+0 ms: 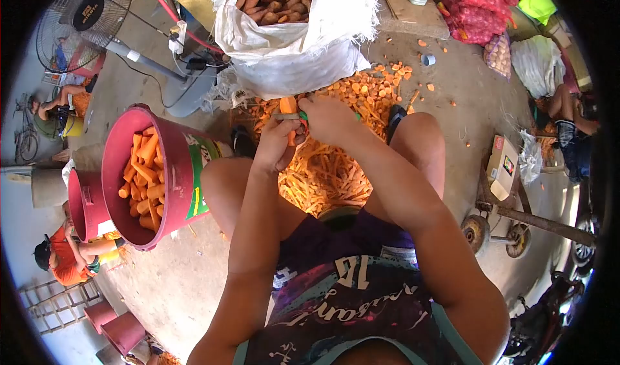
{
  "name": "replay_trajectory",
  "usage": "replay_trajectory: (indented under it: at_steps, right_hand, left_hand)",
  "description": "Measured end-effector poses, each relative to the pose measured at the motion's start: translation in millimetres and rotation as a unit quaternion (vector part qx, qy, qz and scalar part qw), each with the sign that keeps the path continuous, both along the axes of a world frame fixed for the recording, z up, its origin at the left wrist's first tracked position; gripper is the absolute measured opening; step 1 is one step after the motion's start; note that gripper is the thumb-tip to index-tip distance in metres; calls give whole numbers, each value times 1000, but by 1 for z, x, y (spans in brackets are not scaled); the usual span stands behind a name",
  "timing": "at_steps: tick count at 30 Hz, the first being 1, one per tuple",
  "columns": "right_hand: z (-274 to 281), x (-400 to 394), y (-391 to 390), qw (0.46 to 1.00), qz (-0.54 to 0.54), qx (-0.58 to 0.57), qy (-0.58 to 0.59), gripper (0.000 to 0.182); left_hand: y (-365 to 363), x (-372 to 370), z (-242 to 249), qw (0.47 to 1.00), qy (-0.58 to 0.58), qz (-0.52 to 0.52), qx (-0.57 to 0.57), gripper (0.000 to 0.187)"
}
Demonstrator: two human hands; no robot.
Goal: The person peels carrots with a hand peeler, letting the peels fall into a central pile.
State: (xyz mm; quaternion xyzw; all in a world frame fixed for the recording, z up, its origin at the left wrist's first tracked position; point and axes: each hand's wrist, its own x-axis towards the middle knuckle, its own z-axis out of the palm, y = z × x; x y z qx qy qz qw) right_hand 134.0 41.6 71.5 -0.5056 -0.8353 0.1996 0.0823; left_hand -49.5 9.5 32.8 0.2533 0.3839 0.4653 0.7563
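Carrot [289,107] is held out in front, between the knees, above the peel pile [323,171] on the floor, so shavings likely drop straight onto it. Left hand [278,142] is clenched around the carrot's lower end, propping it upright. Right hand [326,116] grips a green-handled peeler [289,116] laid across the carrot. Red bucket [152,178] of peeled carrots sits tilted just beside the left knee, within easy toss. White sack [297,36] of unpeeled ones stands open ahead, mouth toward the person.
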Motion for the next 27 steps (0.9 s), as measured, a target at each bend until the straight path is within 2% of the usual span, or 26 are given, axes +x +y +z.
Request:
replay_trajectory:
  at_steps: [3,7,9,10,11,13,15,16,17,19,21,23,27]
  right_hand:
    - [-5,-4,-3,1000,-10,-7,-6,40]
    - [-14,1,10,996,-89,-16,-19,38]
    - [-23,15,24,993,-114,-23,-21,35]
    - [-26,30,35,988,-122,-81,-52,31]
    - [-32,40,43,978,-132,-140,-80,28]
    - [-53,43,55,984,-131,-119,-34,28]
    - [-43,38,52,988,-122,-93,1,28]
    - [-40,32,45,990,-106,-91,27,29]
    - [-27,25,35,990,-89,-91,54,31]
    - [7,18,15,990,-78,-96,71,31]
    - [16,15,11,988,-72,-99,90,32]
    - [6,13,11,991,-10,-56,118,29]
    - [-28,22,33,992,-50,-99,55,28]
  left_hand:
    - [-1,-5,2,999,-11,-35,-13,27]
    - [-6,-1,19,999,-23,-22,-25,28]
    - [-5,-2,26,995,-37,-78,-42,33]
    - [-9,0,31,995,-36,-79,-40,33]
    - [-17,4,43,993,-35,-110,-4,33]
    - [-22,9,48,989,-33,-143,29,34]
    - [-16,13,40,991,125,-34,20,31]
    - [-12,13,36,985,167,-5,35,42]
    - [-9,12,34,986,164,-1,35,42]
    - [-6,6,30,952,287,11,103,44]
    - [-3,8,29,942,311,34,118,45]
    - [-4,8,33,863,461,30,205,41]
    - [-10,8,44,865,415,34,281,34]
